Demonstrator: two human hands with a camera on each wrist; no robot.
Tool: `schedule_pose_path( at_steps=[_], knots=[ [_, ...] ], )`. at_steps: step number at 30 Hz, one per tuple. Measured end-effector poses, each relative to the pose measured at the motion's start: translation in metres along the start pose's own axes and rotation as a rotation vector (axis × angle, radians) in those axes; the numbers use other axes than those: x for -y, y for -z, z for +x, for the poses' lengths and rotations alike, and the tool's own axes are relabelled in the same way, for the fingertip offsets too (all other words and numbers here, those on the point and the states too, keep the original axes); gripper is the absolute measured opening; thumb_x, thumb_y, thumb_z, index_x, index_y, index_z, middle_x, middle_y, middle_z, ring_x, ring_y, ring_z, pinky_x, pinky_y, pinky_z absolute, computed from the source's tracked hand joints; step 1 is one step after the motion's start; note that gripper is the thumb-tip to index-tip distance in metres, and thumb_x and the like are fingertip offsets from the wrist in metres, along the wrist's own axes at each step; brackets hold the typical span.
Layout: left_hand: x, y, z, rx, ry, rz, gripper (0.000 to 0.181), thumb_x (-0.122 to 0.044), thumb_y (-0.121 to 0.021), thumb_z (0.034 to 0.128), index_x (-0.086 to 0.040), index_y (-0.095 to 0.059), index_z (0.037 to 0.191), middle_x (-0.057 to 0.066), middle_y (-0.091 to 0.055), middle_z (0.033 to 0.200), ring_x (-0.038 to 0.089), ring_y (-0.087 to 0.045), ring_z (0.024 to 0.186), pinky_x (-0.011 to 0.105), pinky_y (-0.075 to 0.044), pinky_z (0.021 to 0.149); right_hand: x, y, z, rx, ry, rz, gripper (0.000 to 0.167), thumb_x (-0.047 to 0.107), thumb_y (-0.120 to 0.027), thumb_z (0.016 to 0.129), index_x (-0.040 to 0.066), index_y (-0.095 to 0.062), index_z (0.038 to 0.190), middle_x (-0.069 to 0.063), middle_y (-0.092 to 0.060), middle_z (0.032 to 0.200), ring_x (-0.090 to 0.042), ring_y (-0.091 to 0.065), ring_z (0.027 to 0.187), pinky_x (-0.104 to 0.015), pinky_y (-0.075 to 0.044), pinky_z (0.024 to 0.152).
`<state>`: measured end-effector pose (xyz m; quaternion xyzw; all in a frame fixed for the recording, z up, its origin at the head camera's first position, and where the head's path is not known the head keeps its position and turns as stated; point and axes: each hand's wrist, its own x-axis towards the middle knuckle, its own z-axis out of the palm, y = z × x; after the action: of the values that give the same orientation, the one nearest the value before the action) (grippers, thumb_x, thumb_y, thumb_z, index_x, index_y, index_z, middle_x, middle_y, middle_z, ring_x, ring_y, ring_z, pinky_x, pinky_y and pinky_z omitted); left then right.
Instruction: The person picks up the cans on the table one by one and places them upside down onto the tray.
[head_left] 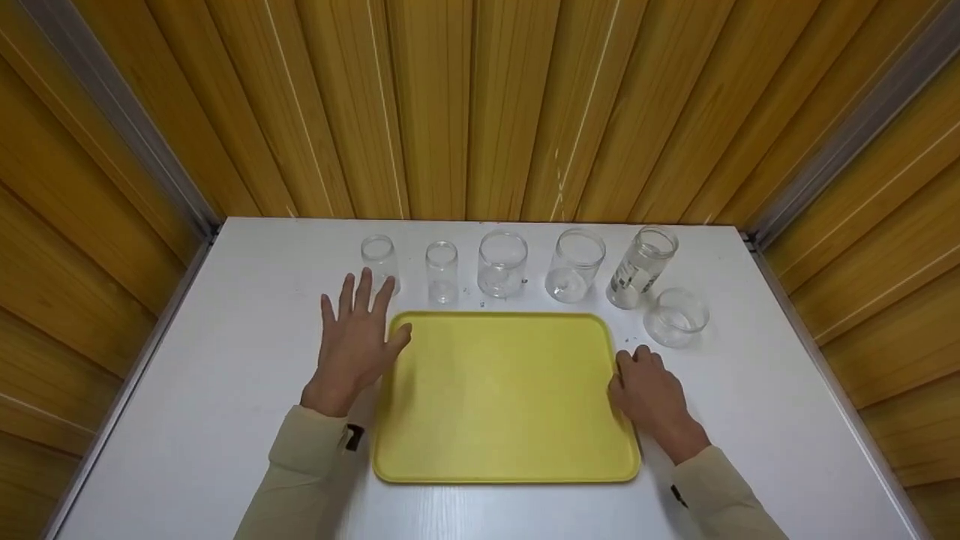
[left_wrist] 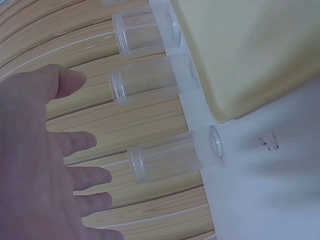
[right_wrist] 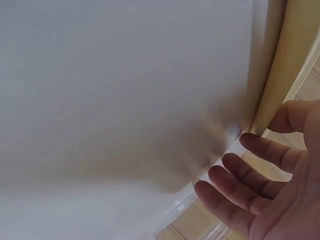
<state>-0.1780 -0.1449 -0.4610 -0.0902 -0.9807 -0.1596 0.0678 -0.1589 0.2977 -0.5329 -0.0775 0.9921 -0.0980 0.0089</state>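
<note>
A yellow tray (head_left: 510,397) lies flat on the white table. My right hand (head_left: 651,394) is at its right edge, with thumb and forefinger pinching the rim; the right wrist view shows the thumb (right_wrist: 292,115) against the tray's side (right_wrist: 280,65). My left hand (head_left: 356,345) is spread with straight fingers above the tray's far left corner, holding nothing. Just beyond its fingertips stands the leftmost clear jar (head_left: 379,251), partly hidden by them in the head view. In the left wrist view, that jar (left_wrist: 172,157) is apart from the fingers.
Behind the tray stand a narrow clear jar (head_left: 442,270), two wider clear jars (head_left: 502,262) (head_left: 575,266) and a tall jar with dark print (head_left: 641,266). A low clear jar (head_left: 677,319) sits at the right. Wood-patterned walls (head_left: 480,112) enclose the white table (head_left: 247,337).
</note>
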Motion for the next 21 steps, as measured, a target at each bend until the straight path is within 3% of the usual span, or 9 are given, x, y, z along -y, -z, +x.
schedule_pose_path(
  at_steps=[8,16,21],
  knots=[
    [-0.002,0.005,0.009,0.000,-0.009,-0.011,0.078,-0.043,-0.061,0.1024,-0.004,-0.035,0.165,0.030,-0.020,0.170,0.051,-0.015,0.157,0.076,-0.008,0.119,0.000,0.001,0.000,-0.010,0.013,-0.014,0.021,0.015,-0.058,0.102,-0.003,-0.061,0.111,-0.017,-0.049,0.098,-0.035,-0.051,0.087,-0.052,-0.051,0.065],
    [0.001,0.006,0.015,-0.104,-0.048,0.002,0.069,-0.040,-0.065,0.1030,-0.003,-0.046,0.159,0.029,-0.036,0.164,0.049,-0.032,0.151,0.075,-0.021,0.118,-0.001,0.001,0.000,-0.015,0.023,-0.014,0.014,0.014,-0.058,0.101,0.001,-0.059,0.104,-0.014,-0.047,0.094,-0.033,-0.049,0.084,-0.049,-0.049,0.061],
    [0.003,0.011,0.023,-0.105,-0.050,0.026,0.070,-0.042,-0.064,0.1033,-0.004,-0.046,0.159,0.029,-0.038,0.163,0.048,-0.034,0.150,0.074,-0.023,0.118,-0.001,-0.001,0.000,-0.035,0.030,-0.016,0.012,0.014,-0.058,0.100,0.002,-0.058,0.101,-0.013,-0.046,0.091,-0.032,-0.048,0.080,-0.048,-0.048,0.058]
  ],
)
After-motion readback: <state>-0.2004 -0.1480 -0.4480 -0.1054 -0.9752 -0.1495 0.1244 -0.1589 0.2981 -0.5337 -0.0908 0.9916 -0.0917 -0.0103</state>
